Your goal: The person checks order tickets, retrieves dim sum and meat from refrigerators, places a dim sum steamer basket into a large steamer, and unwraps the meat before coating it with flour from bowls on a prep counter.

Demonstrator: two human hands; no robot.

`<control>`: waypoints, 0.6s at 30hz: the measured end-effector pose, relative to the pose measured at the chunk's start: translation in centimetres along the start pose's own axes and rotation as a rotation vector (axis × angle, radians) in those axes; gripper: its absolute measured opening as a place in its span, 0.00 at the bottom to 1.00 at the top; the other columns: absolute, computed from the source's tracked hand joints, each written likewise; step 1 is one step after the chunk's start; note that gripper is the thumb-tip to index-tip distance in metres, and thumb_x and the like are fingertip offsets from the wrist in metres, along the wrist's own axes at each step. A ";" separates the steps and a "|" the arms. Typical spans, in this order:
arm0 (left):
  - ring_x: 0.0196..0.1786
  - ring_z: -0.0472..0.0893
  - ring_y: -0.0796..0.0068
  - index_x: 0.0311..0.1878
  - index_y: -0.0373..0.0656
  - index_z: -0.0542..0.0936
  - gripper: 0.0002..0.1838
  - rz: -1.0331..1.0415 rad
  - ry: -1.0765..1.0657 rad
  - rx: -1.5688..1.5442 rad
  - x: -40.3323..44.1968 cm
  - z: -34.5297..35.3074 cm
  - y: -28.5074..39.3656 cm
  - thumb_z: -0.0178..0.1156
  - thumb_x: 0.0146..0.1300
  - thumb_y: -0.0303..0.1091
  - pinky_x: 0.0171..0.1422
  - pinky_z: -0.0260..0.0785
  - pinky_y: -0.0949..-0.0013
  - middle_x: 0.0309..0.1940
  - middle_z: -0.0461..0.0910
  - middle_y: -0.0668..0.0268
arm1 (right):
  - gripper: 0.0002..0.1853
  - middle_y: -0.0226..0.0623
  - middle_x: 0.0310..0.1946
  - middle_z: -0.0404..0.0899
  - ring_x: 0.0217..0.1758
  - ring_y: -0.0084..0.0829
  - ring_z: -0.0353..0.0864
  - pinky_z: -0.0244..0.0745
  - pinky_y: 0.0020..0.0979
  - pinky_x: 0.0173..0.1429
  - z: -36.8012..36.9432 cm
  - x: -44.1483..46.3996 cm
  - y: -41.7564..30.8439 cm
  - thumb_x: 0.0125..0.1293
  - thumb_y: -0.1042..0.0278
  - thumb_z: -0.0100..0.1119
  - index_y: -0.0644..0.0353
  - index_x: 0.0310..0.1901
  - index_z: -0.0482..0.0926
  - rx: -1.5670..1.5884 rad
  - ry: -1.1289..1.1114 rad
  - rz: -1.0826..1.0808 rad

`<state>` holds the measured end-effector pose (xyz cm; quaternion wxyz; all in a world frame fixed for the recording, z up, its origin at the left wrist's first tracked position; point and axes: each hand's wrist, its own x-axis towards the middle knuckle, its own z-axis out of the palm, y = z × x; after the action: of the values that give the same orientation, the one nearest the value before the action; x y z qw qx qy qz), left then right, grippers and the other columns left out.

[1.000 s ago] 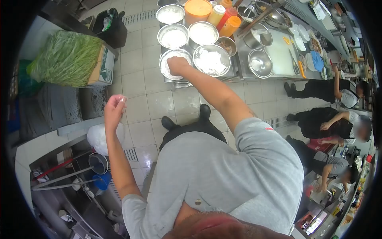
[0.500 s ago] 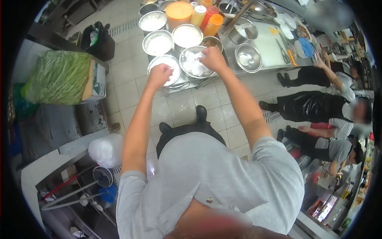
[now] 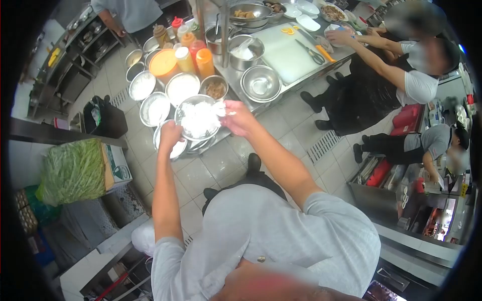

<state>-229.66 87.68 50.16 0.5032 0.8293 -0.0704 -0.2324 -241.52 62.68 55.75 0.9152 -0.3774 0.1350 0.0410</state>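
Note:
My right hand (image 3: 237,118) is at the right rim of a steel bowl of white powder (image 3: 197,119), its fingers closed on a white-coated piece (image 3: 219,107). My left hand (image 3: 170,134) is closed at the bowl's left side, above another bowl of white powder (image 3: 176,149) that it partly covers; whether it holds the rim or something small is hidden. Just behind the powder bowl stands a small bowl of brown food (image 3: 215,89).
Sauce bottles (image 3: 205,62) and an orange-lidded tub (image 3: 163,64) stand behind the bowls. Nested steel bowls (image 3: 261,84), a cutting board (image 3: 286,55) and scissors (image 3: 315,56) lie to the right. Several people work at the right; another person (image 3: 128,15) stands at the back left.
The view has turned toward the right. My right hand has gone from inside the powder bowl to its right rim, with a white-coated piece. My left hand has come in from the far left.

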 end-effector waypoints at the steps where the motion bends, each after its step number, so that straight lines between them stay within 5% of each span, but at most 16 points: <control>1: 0.23 0.82 0.70 0.30 0.29 0.76 0.07 -0.032 -0.039 -0.061 -0.4 -0.4 1.8 0.56 0.57 0.26 0.22 0.77 0.69 0.23 0.79 0.56 | 0.09 0.39 0.40 0.83 0.39 0.29 0.84 0.78 0.29 0.43 -1.3 -1.4 -1.5 0.68 0.76 0.59 0.66 0.48 0.78 0.058 -0.088 -0.057; 5: 0.21 0.79 0.74 0.27 0.34 0.74 0.06 0.050 -0.155 0.008 0.7 1.6 9.7 0.57 0.58 0.26 0.22 0.73 0.69 0.21 0.76 0.61 | 0.09 0.37 0.39 0.81 0.40 0.31 0.79 0.72 0.31 0.40 -7.7 -7.0 -7.4 0.65 0.73 0.63 0.64 0.45 0.79 0.325 -0.160 -0.143; 9: 0.19 0.75 0.78 0.39 0.36 0.81 0.05 0.058 -0.308 -0.162 4.8 11.1 18.3 0.60 0.63 0.28 0.23 0.69 0.73 0.24 0.80 0.66 | 0.07 0.36 0.36 0.78 0.38 0.30 0.75 0.68 0.28 0.38 -14.5 -12.7 -12.1 0.64 0.73 0.63 0.61 0.42 0.78 0.390 -0.125 -0.256; 13: 0.30 0.87 0.67 0.44 0.33 0.79 0.09 0.008 -0.494 -0.313 12.4 23.4 22.7 0.59 0.65 0.28 0.25 0.76 0.73 0.36 0.84 0.58 | 0.05 0.37 0.34 0.76 0.36 0.31 0.74 0.70 0.28 0.38 -20.2 -16.7 -14.3 0.63 0.74 0.63 0.62 0.39 0.77 0.399 0.041 -0.354; 18: 0.34 0.88 0.62 0.50 0.29 0.75 0.13 -0.124 -0.437 -0.338 20.1 34.3 24.5 0.57 0.66 0.27 0.28 0.79 0.69 0.40 0.83 0.53 | 0.05 0.39 0.34 0.77 0.36 0.34 0.75 0.73 0.29 0.38 -22.7 -19.5 -14.3 0.63 0.75 0.63 0.62 0.39 0.77 0.497 0.236 -0.372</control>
<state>-224.67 41.26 51.90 0.5923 0.6665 -0.0867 -0.4443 -262.63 37.09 55.49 0.9492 -0.1628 0.1748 -0.2049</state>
